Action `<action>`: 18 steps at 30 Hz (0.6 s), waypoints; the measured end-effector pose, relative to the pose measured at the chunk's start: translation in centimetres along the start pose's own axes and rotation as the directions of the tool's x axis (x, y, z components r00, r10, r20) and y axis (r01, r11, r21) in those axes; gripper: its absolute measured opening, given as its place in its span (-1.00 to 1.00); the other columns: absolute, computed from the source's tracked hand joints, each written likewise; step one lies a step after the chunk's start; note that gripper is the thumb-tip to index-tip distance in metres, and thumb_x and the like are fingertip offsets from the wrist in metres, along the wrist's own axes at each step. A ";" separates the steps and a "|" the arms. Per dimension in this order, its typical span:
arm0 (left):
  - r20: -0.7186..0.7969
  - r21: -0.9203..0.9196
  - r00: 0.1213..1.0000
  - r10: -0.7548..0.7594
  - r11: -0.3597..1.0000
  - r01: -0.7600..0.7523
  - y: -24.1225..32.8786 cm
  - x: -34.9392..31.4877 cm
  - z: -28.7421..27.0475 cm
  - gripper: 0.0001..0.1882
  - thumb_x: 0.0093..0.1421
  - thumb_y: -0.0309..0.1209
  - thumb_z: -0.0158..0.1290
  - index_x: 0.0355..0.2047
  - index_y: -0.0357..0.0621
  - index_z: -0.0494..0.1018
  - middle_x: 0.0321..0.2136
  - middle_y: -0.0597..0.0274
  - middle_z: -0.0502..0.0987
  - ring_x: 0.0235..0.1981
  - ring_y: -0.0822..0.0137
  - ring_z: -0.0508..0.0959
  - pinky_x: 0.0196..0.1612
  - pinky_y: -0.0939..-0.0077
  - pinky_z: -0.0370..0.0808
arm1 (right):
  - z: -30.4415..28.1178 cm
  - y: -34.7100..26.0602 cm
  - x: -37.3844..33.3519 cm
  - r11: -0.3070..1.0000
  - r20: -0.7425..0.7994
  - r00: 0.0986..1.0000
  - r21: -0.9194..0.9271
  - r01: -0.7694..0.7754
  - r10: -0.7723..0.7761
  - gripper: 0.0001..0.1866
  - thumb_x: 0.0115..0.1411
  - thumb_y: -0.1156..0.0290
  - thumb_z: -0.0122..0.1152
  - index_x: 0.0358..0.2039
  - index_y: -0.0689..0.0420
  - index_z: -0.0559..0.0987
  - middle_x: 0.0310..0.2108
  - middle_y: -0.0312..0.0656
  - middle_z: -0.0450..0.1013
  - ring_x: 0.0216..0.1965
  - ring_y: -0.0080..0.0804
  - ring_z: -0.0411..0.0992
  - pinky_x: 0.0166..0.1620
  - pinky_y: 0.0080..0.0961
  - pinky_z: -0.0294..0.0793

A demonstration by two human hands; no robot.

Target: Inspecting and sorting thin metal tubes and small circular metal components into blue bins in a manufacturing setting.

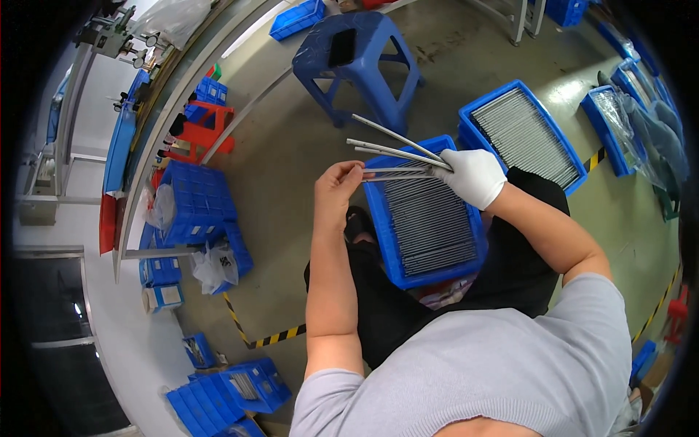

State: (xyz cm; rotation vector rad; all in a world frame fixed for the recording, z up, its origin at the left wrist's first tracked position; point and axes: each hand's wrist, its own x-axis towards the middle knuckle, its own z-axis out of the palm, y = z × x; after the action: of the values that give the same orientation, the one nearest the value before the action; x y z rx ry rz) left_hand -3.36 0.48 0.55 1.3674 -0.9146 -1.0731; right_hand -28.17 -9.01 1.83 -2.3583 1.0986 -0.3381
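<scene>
Several thin metal rods [397, 152] fan out to the left from my right hand [475, 177], which wears a white glove and is closed around their right ends. My bare left hand [339, 186] pinches the left ends of the lower rods between thumb and fingers. Below both hands, a blue crate [394, 264] between my knees holds rows of similar rods lying side by side. A second blue crate [575, 181], beyond my right knee, is also filled with neatly lined-up rods.
A blue plastic stool [375, 69] with a dark phone [342, 47] on it stands ahead. Stacked blue crates [200, 204] and a red stool [204, 135] are at the left, beside a workbench frame. More blue bins [609, 131] with plastic bags lie at the right.
</scene>
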 end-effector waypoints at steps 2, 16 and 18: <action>-0.111 0.045 0.994 -0.022 0.999 0.027 -0.1 0.1 0.4 -0.82 0.23 -0.48 0.05 -0.18 -0.31 0.48 -0.28 0.13 0.58 -0.28 0.40 0.56 -0.06 0.55 0.44 | -1.2 -1.0 0.1 0.993 0.017 1.000 -0.115 -0.003 0.005 -0.66 0.21 0.07 0.08 -0.46 0.10 0.53 -0.57 -0.10 0.48 -0.46 -0.11 0.49 -0.35 -0.23 0.46; -0.005 -0.031 1.000 0.006 0.999 -0.007 0.5 0.1 -1.7 -0.76 0.25 -0.32 0.07 -0.26 -0.27 0.52 -0.37 0.24 0.56 -0.31 0.42 0.55 -0.17 0.58 0.33 | -0.6 -1.0 -0.1 0.992 0.266 0.964 0.109 -0.057 0.026 -0.58 0.23 0.00 0.04 -0.39 0.13 0.59 -0.53 -0.07 0.50 -0.42 -0.14 0.49 -0.29 -0.28 0.44; -0.003 -0.017 1.000 -0.013 1.000 0.013 0.3 0.1 -1.7 -0.76 0.25 -0.31 0.07 -0.26 -0.27 0.52 -0.37 0.26 0.56 -0.31 0.42 0.56 -0.17 0.58 0.33 | -0.6 -1.2 -0.1 0.994 0.268 0.963 0.094 -0.052 0.025 -0.58 0.23 0.00 0.04 -0.40 0.13 0.58 -0.53 -0.08 0.50 -0.42 -0.13 0.49 -0.30 -0.28 0.45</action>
State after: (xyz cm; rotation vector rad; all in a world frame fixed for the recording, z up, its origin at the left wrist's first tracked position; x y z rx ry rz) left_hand -1.68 0.87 0.76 1.3624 -0.8935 -1.0863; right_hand -27.75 -8.57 3.00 -2.2129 0.9743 -0.0565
